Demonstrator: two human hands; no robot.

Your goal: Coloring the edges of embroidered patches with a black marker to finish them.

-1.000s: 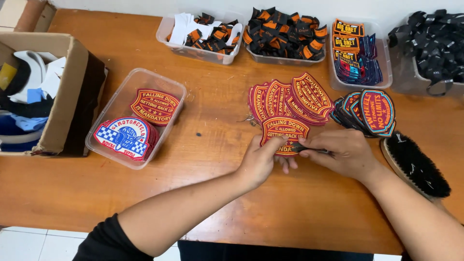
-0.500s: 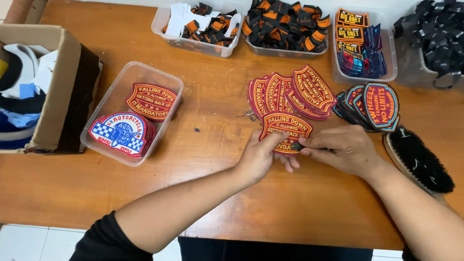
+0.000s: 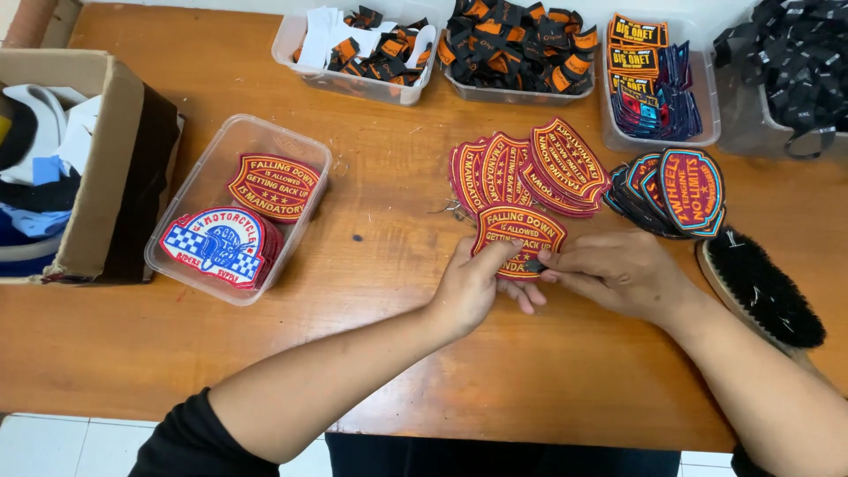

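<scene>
At the middle of the wooden table, I've got both hands on one red shield-shaped patch. My left hand grips its lower left edge, thumb on top and fingers curled beneath, pinched shut on it. My right hand meets it from the right, fingertips pressed together at the patch's lower right edge; whether something small sits between them, I cannot tell. The patch lies flat, just below a fanned stack of red patches. To the right of that, a fan of dark oval patches, and beside my right wrist a black-bristled brush. Off to the left, a clear plastic tub holds another red patch and a blue chequered patch, with a cardboard box just beside it. Along the far edge, trays of folded labels.
</scene>
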